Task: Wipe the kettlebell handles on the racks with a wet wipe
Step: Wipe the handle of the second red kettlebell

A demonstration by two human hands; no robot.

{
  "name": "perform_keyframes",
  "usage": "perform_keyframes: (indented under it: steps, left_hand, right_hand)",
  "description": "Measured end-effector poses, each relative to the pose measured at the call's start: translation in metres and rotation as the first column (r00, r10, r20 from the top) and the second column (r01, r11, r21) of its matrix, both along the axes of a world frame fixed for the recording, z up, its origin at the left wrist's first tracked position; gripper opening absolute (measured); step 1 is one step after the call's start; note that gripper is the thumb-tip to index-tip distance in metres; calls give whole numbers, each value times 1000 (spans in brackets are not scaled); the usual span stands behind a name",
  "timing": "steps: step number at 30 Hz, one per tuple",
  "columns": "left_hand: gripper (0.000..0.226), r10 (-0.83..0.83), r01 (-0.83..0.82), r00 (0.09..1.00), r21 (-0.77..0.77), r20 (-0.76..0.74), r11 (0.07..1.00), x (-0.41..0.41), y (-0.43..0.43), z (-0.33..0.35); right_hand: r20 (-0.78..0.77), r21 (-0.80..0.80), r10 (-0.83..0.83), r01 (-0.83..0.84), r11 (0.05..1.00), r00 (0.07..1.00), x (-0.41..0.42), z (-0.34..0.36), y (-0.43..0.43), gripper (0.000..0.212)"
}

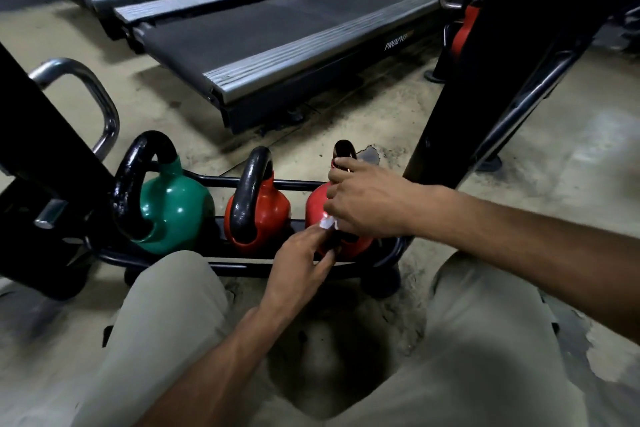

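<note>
Three kettlebells stand on a low black rack (221,265): a green one (173,208) at the left, a red one (263,211) in the middle, and another red one (317,206) at the right. All have black handles. My right hand (367,201) covers the right kettlebell's handle (344,151) and holds a small white wet wipe (327,222) under its fingers. My left hand (301,263) reaches up from below, its fingertips touching the wipe and the base of that handle.
Treadmills (277,28) lie on the floor behind the rack. A black upright post (485,62) stands to the right, and a black frame with a chrome handle (90,94) stands to the left. My knees in beige trousers flank the rack.
</note>
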State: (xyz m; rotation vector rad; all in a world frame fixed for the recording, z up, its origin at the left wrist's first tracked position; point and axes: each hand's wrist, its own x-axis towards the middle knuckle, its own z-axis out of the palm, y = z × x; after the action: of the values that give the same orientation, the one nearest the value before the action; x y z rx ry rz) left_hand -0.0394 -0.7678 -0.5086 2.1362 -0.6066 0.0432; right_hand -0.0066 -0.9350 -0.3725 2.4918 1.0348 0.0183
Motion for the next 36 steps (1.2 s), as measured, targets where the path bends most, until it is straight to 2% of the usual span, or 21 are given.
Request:
perform_keyframes:
  steps: [2, 4, 6, 8, 10, 12, 13, 15, 16, 18, 20, 21, 23, 24, 25, 26, 27, 28, 30, 34, 36]
  left_hand:
    - [28, 21, -21, 1000, 11, 18, 1000, 1, 1, 1]
    - [30, 20, -21, 999, 11, 49, 1000, 3, 1, 2]
    - [38, 18, -19, 997, 20, 72, 1000, 5, 1, 2]
    - [42, 24, -26, 997, 18, 74, 1000, 7, 1, 2]
    - [44, 13, -15, 998, 23, 69, 1000, 7, 2, 1]
    - [44, 15, -17, 998, 25, 67, 1000, 7, 3, -1]
    - [44, 26, -28, 998, 22, 58, 999, 8, 3, -1]
    - [42, 44, -45, 998, 17, 36, 999, 9, 3, -1]
    - [42, 47, -47, 998, 15, 35, 999, 9, 2, -1]
    - [43, 41, -41, 999, 14, 33, 999, 9, 2, 0]
    - [43, 26, -26, 999, 3, 39, 1000, 9, 2, 2]
    - [43, 21, -21, 999, -1, 43, 1000, 10, 3, 3]
    - [39, 28, -28, 999, -4, 37, 1000, 10, 3, 4]
    - [35, 37, -37, 999, -3, 34, 999, 11, 3, 4]
    - [31, 44, -44, 999, -3, 31, 999, 11, 4, 3]
    - [29, 50, -50, 999, -3, 21, 999, 11, 3, 4]
    - [27, 57, -57, 998, -9, 4, 998, 10, 3, 5]
    - [27, 62, -63, 998, -8, -22, 998, 10, 4, 5]
    - [27, 68, -68, 996, 15, -51, 998, 9, 3, 5]
    - [19, 58, -57, 997, 20, -56, 998, 11, 5, 3]
    - [21, 35, -36, 998, -10, -60, 999, 10, 6, 5]
  right_hand:
    - [54, 172, -27, 17, 985, 998, -19, -11, -13, 28]
    - [104, 462, -148, 84, 883, 984, -39, -27, -21, 23]
    - [87, 766, -352, 163, 621, 932, -57, -44, -18, 18]
    - [-116, 945, -517, 254, 204, 848, -69, -57, -7, 18]
    - [-415, 908, -512, 377, -182, 752, -68, -64, 4, 8]
    - [-673, 725, -339, 495, -479, 657, -55, -68, 9, 24]
    - [-755, 603, -224, 519, -606, 616, -45, -69, 9, 24]
    - [-814, 379, -6, 525, -762, 580, -29, -61, 7, 15]
    - [-820, 322, 47, 528, -786, 570, -25, -61, 5, 25]
    - [-828, 340, 26, 539, -771, 560, -33, -63, 5, 33]
    - [-766, 558, -174, 507, -657, 619, -57, -67, 9, 12]
    - [-657, 730, -326, 466, -500, 680, -70, -67, 10, 6]
    - [-265, 953, -512, 302, -12, 817, -83, -66, 10, 10]
    - [-61, 946, -487, 207, 251, 871, -81, -67, 5, 12]
    - [97, 863, -410, 129, 489, 907, -76, -68, -3, 12]
    - [191, 735, -304, 69, 675, 934, -69, -66, -10, 15]
    - [223, 593, -212, 40, 804, 951, -60, -64, -16, 19]
    - [222, 463, -151, 32, 886, 963, -50, -59, -18, 20]
    - [213, 288, -104, 40, 957, 972, -34, -47, -12, 20]
    - [129, -15, -48, 51, 999, 990, -20, -32, 10, 32]
    - [143, -44, 20, -14, 999, 990, -22, -33, 7, 26]
